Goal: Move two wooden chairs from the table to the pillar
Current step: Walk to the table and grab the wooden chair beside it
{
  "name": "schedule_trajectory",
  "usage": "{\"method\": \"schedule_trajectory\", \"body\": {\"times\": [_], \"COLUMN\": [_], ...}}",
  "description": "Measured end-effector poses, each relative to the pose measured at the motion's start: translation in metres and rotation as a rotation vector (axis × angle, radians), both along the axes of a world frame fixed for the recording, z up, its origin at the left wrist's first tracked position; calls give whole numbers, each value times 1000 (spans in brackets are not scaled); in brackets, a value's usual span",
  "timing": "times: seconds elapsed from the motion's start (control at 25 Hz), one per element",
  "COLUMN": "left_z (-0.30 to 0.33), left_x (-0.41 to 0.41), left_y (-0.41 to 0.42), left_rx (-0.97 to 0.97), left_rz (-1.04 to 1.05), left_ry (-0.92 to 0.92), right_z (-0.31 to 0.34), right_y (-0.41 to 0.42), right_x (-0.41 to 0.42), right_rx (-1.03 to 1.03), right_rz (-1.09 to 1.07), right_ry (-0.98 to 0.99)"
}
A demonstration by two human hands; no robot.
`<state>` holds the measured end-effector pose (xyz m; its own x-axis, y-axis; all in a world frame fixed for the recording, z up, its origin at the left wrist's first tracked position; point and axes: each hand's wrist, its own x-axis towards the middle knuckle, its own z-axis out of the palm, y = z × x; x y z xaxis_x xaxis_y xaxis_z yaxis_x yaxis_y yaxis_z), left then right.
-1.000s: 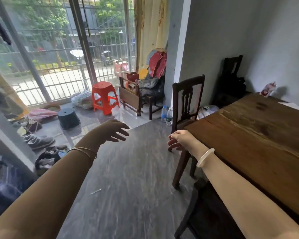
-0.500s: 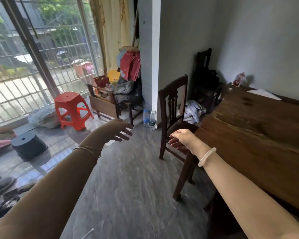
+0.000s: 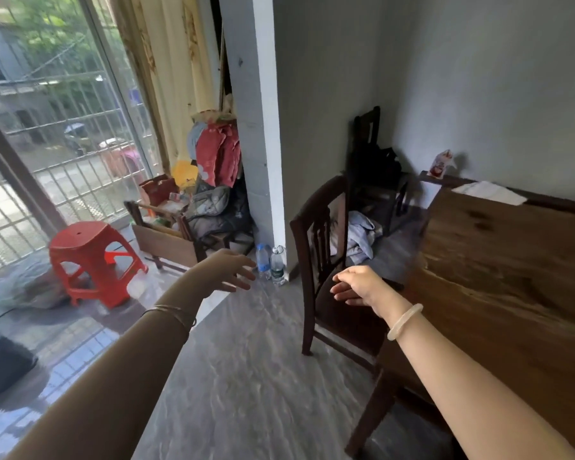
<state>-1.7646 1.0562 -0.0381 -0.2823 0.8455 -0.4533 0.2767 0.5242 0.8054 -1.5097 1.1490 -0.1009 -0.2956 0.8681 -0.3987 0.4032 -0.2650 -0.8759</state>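
Both arms reach forward over the grey marbled floor point(image 3: 246, 393). The left hand point(image 3: 226, 272) hangs in the air at about ten o'clock from the chair, fingers spread and its grip released, touching nothing; thin metal bangles point(image 3: 173, 313) circle that wrist. The right hand point(image 3: 359, 287), with a pale jade-like bangle point(image 3: 404, 322) on the wrist, is held in front of the seat of the dark wooden chair with a slatted back point(image 3: 319, 247). Its fingers are loosely extended and its grip empty; I cannot tell whether the fingertips brush the seat, since the hand covers that spot.

This chair stands tucked against the near left corner of the brown wooden table point(image 3: 512, 277), its seat partly hidden by the hand and forearm. A second dark wooden chair point(image 3: 369, 154) stands at twelve o'clock by the grey wall, at the table's far end; something black is piled on it and its lower half is blurred, so its legs are hard to make out. A crumpled pale cloth point(image 3: 359, 237) lies between the two chairs.

The white and grey pillar point(image 3: 259, 127) rises at eleven o'clock, two clear plastic water bottles point(image 3: 269, 263) at its foot. Further left sits a heap of clothes and bags point(image 3: 213, 180), partly screened by the pillar, and a red plastic stool point(image 3: 90, 260) near the barred window. The table's right side is cut off by the frame.
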Motion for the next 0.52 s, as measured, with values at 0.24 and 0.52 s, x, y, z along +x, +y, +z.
{"method": "schedule_trajectory", "body": {"times": [0.24, 0.52], "left_z": [-10, -30], "left_x": [-43, -143], "left_y": [91, 227], "left_rx": [-36, -49], "left_rz": [-14, -92], "left_ry": [-52, 2], "right_z": [-14, -34], "right_y": [83, 186], "right_x": [-30, -95], "right_rx": [-22, -74], "right_rz": [-75, -216], "right_ry": [-31, -18]}}
